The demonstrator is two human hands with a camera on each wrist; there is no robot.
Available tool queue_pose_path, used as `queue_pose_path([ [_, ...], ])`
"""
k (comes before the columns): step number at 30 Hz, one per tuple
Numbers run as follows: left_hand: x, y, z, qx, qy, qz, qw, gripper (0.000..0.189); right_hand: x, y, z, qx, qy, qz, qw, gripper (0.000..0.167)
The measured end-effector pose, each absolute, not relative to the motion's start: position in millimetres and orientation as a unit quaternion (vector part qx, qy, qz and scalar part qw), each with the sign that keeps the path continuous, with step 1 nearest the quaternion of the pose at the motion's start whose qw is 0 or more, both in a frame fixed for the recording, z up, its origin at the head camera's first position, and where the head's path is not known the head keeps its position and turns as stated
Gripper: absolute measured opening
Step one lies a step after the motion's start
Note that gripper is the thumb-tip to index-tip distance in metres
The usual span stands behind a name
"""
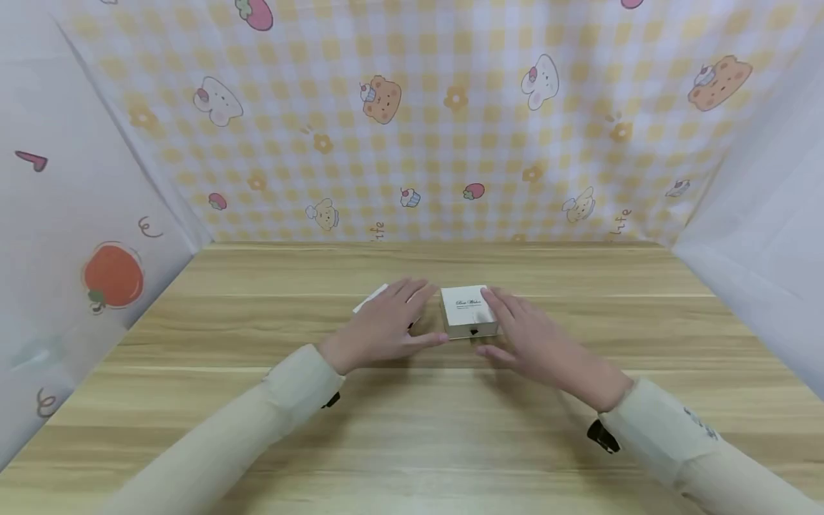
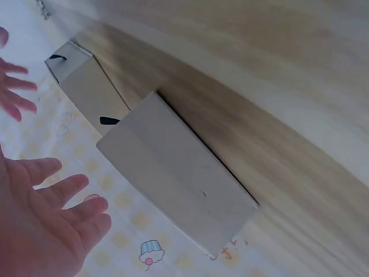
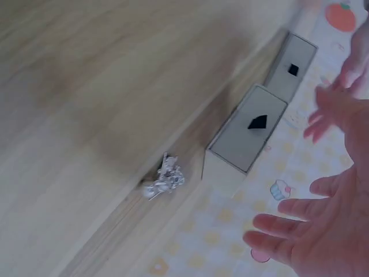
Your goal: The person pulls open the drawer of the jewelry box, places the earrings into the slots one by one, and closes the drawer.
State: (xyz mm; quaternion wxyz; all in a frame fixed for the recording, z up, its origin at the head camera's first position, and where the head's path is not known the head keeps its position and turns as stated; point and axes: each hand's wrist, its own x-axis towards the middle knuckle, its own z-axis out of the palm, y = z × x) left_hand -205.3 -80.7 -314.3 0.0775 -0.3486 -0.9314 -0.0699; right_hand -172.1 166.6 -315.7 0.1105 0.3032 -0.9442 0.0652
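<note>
Two small pale boxes with black pull tabs lie side by side on the table. My left hand [image 1: 389, 323], fingers extended, hovers over the left box [image 1: 370, 297] and covers most of it in the head view. Beside the right box [image 1: 468, 309], which has dark lettering on its lid, is my right hand [image 1: 533, 335] with its fingers spread. Its fingertips overlap the lid's right edge there; whether they touch cannot be told. A shiny silver ornament-like piece [image 3: 165, 180] lies on the table near that box in the right wrist view; the head view hides it.
The wooden table [image 1: 412, 443] reaches back to a checked cloth [image 1: 425, 157] with cartoon prints. White sheeting [image 1: 71, 200] hangs on the left, and more white sheeting [image 1: 766, 186] on the right.
</note>
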Motion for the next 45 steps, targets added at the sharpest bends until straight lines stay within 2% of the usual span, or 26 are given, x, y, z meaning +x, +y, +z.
queue_pose_path([
  [4,-211.8,-73.5,-312.9,-0.347,-0.929,-0.115,0.058,0.079,-177.2,168.2,-312.2,0.284,-0.945,0.126,0.098,0.074],
  [12,-226.1,-57.0,-309.8,-0.307,-0.944,-0.120,-0.027,0.086,-192.0,172.2,-304.4,0.194,-0.952,0.235,-0.022,0.079],
  [17,-235.4,-49.3,-310.6,-0.301,-0.944,-0.116,-0.070,0.089,-200.6,171.4,-305.1,0.162,-0.950,0.261,-0.061,0.079],
  [21,-241.5,-43.8,-312.5,-0.311,-0.941,-0.109,-0.080,0.087,-204.5,171.4,-307.1,0.148,-0.952,0.257,-0.081,0.072],
  [29,-247.6,-37.9,-315.3,-0.316,-0.940,-0.097,-0.086,0.065,-210.0,168.3,-313.6,0.140,-0.957,0.241,-0.076,0.043],
  [35,-246.9,-35.7,-312.8,-0.317,-0.937,-0.108,-0.099,0.052,-212.5,167.6,-317.4,0.138,-0.956,0.252,-0.059,0.035],
  [41,-248.4,-32.7,-311.3,-0.316,-0.938,-0.100,-0.099,0.053,-214.0,166.0,-317.9,0.132,-0.955,0.260,-0.050,0.026],
  [45,-251.0,-31.2,-311.2,-0.317,-0.940,-0.086,-0.091,0.045,-215.0,166.2,-317.1,0.129,-0.954,0.264,-0.054,0.024],
])
